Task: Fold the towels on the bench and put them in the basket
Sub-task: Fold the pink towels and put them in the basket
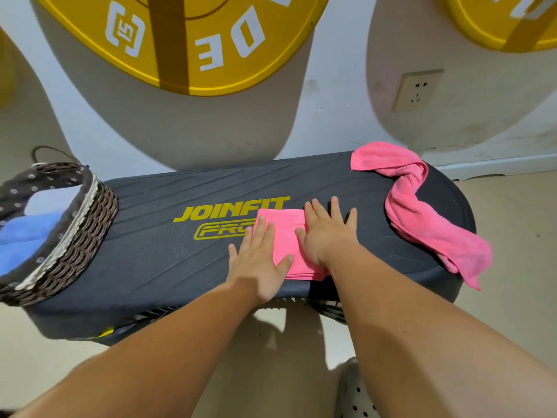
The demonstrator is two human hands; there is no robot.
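A folded pink towel [286, 233] is seen lying flat near the middle of a dark padded bench [168, 257], partly covering the yellow lettering [229, 211] printed on the seat. The left hand [259, 260] is laid palm down over the towel's left edge, with its fingers straight and spread apart; the outer fingers rest on the bench itself and the thumb lies on the cloth. The right hand [327, 236] is pressed flat on the towel's right side, its fingers likewise straight and fanned apart, their tips reaching past the far edge onto the bench. Nothing is gripped or pinched by either hand. A second pink towel [422, 215] is left unfolded at the right end of the bench, well apart from the folded one; it is twisted in the middle and its lower corner hangs over the front edge. A woven basket [87, 236] with a dark patterned lining and a pale lace trim is set on the left end of the bench, tilted in this wide view. Inside it, blue towels [21, 239] are stacked, with a paler towel [51, 200] behind them. On the wall behind, a large yellow disc [193, 40] with white letters and a wall socket [417, 90] are visible. A grey perforated shoe [357, 396] is seen on the floor beneath the right forearm.
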